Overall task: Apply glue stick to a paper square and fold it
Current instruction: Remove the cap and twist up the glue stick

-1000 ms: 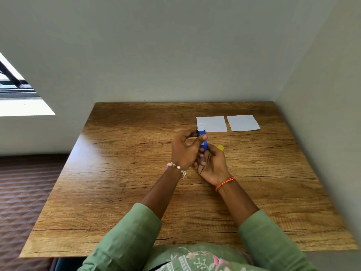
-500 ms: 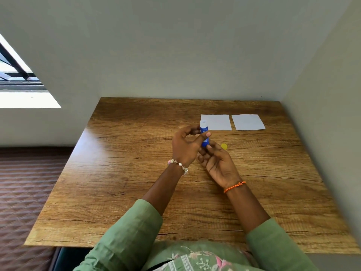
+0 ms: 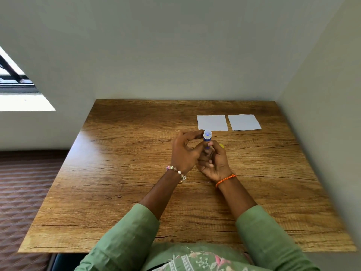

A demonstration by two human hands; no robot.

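Note:
Both my hands hold a blue glue stick [image 3: 206, 136] upright above the middle of the wooden table [image 3: 121, 182]. Its open white top faces me, with no cap on it. My left hand [image 3: 185, 151] pinches the upper part between thumb and fingers. My right hand [image 3: 214, 161] wraps the lower end, which is hidden. A small yellow cap [image 3: 222, 146] lies on the table just right of my hands, mostly hidden. Two white paper squares lie flat side by side beyond my hands, the left paper square [image 3: 212, 123] and the right paper square [image 3: 244, 122].
Grey walls close the table in at the back and on the right. A window [image 3: 17, 89] is at the far left, and patterned floor [image 3: 21, 178] lies left of the table.
The glue stick has tilted so its open top now faces me. My right hand has closed back around its lower end after loosening half a second ago. The papers have not moved.

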